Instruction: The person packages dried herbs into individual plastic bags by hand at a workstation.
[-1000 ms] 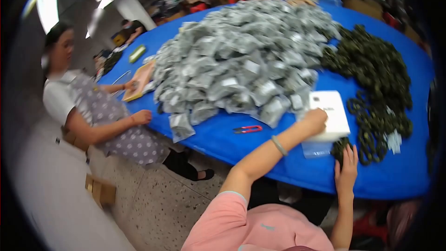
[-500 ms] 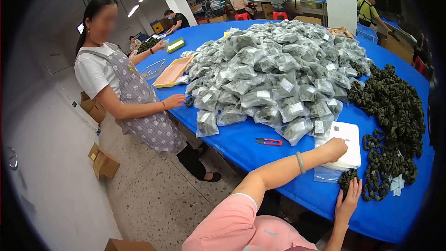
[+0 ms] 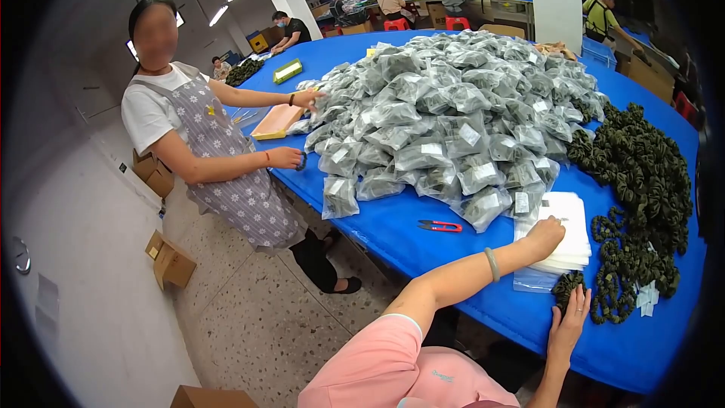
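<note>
My left hand (image 3: 545, 239), with a bangle on its wrist, is closed over a stack of white plastic bags (image 3: 568, 219). What its fingers pinch is hidden. At the lower end of the stack, my right hand (image 3: 569, 328) has its fingers and thumb around the near side of a dark green scrunchie (image 3: 568, 285). The scrunchie lies bunched against the bags' clear edge (image 3: 533, 281). Just right of it is a row of loose dark green scrunchies (image 3: 612, 287), with small white labels (image 3: 646, 299) beside them.
Bagged scrunchies (image 3: 430, 125) form a big heap on the blue table (image 3: 393, 245). Red-handled thread snips (image 3: 440, 226) lie before it, and a loose scrunchie heap (image 3: 642, 170) lies right. A co-worker (image 3: 219, 143) in an apron stands left, near an orange tray (image 3: 276, 121).
The co-worker's far hand has moved from the green box to the bagged heap, and the near hand has lifted a dark ring-shaped item. My hands have barely moved.
</note>
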{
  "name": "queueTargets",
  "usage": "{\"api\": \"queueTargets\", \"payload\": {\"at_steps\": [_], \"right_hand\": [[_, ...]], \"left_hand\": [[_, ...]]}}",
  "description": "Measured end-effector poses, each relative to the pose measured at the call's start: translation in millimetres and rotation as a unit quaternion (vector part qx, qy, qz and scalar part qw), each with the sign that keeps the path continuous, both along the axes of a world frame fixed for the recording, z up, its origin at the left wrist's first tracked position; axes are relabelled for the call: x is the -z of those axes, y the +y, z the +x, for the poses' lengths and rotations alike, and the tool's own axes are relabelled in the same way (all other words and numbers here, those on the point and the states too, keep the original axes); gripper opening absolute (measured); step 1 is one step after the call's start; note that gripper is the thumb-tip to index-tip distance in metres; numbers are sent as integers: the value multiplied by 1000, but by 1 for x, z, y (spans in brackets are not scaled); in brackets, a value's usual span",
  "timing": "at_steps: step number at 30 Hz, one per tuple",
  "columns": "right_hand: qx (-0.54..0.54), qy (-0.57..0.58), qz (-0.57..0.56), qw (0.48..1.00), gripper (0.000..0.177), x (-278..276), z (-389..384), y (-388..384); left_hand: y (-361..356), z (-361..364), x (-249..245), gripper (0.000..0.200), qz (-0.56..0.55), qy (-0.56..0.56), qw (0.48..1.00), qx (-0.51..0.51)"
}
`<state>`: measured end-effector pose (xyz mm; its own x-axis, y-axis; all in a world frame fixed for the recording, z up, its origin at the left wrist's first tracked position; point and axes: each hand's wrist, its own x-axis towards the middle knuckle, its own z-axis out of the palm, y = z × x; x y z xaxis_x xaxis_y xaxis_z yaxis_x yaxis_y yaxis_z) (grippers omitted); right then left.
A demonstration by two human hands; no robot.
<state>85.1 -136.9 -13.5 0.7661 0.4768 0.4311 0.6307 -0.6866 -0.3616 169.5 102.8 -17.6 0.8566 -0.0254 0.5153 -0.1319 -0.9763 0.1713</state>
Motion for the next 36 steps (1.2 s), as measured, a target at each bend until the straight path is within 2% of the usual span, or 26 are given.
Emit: {"api": "queueTargets", "payload": {"at_steps": [4,6,8,9,13,15,16,18,20,21,24,25,27,30,31,33,34,36], "right_hand": [[5,4,-10,1000,50,-7,7,-2],[25,84,123,989,46,-11,16,-10],[44,162,250,954,43,-16,20,-17],[45,163,247,954,43,-19,18,-20],[28,237,424,874,38,-28,6,-31],[-22,237,427,873,37,-10,6,-37],[-34,231,417,878,38,-18,3,-33],[30,256,444,858,38,-31,-8,-25],[53,253,475,841,37,-43,-15,-20],[27,277,503,818,36,-49,-18,-18],[-21,307,508,805,35,-49,-20,-13],[-31,320,486,812,37,-34,-18,-17],[-59,328,416,846,40,-43,-23,-2],[-117,184,332,918,40,-33,-13,16],[-123,183,332,917,40,-32,-10,20],[-113,116,224,961,40,-31,-5,29],[-117,114,224,961,40,-32,-3,31],[-155,95,156,971,40,-37,-3,34]], "left_hand": [[5,0,-7,6,-31,-4,999,20],[-7,-17,-33,5,-34,-46,998,27],[-15,-37,-55,5,-39,-86,995,30],[-20,-45,-56,5,-42,-85,995,30],[-52,-82,-40,5,22,-9,997,75],[-61,-87,-20,10,38,-59,993,91],[-60,-91,-23,10,19,-48,992,115],[-55,-95,-23,8,-29,-30,993,109],[-50,-100,-25,6,-72,-4,990,117],[-48,-103,-27,5,-84,2,990,116],[-41,-111,-39,7,-135,18,985,105],[-39,-110,-39,9,-157,20,982,100],[-35,-111,-45,12,-179,57,978,89],[-30,-115,-56,13,-190,77,976,67],[-28,-116,-57,13,-189,73,977,62],[-25,-115,-57,8,-270,-21,963,7],[-24,-114,-57,8,-269,-25,963,5],[-22,-112,-52,7,-263,-44,963,26]]}}
